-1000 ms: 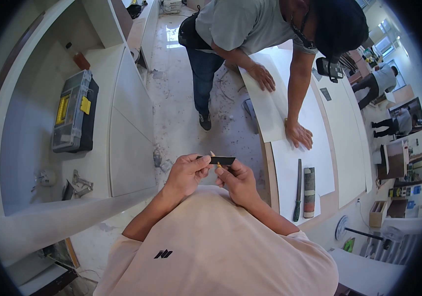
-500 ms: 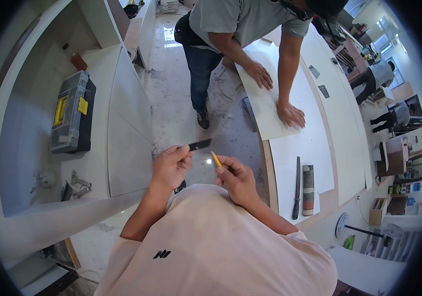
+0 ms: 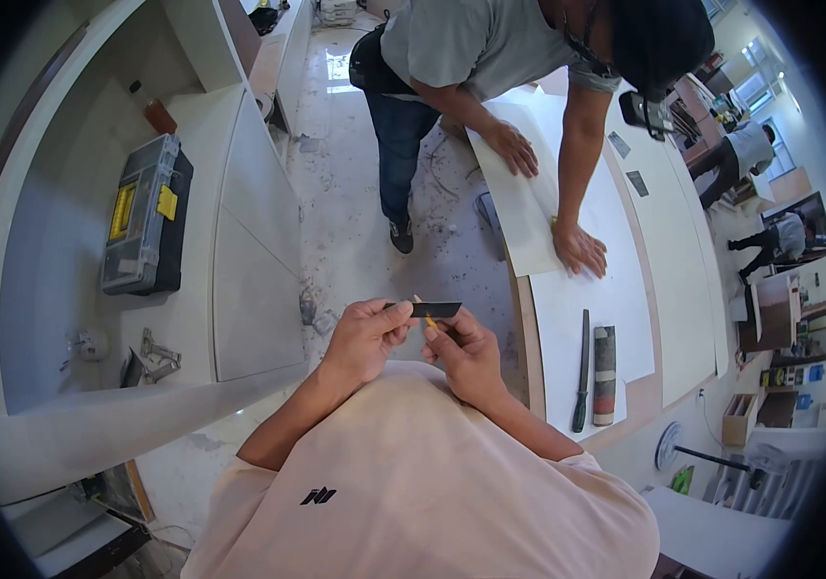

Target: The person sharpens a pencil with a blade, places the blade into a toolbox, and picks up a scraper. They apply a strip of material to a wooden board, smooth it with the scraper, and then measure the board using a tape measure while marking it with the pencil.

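Pinched in my left hand (image 3: 360,340) is a flat black blade (image 3: 440,310) with a slanted end, held out level to the right. My right hand (image 3: 466,355) grips a yellow pencil (image 3: 431,322), its sharpened tip pointing up and slightly left. The blade lies across the pencil just below the tip, hiding part of it. Both hands are close together in front of my chest, above the floor.
At right, a co-worker leans over a workbench, both hands on a pale sheet (image 3: 519,232). Nearer me lie a file (image 3: 582,372) with a dark handle and a striped sanding block or roll (image 3: 604,376). A toolbox (image 3: 143,222) rests on the left cabinet shelf.
My left hand has moved right, bringing the blade from beside the pencil to across it. The co-worker's head and nearer hand have shifted right, and the nearer hand slid slightly down the sheet.
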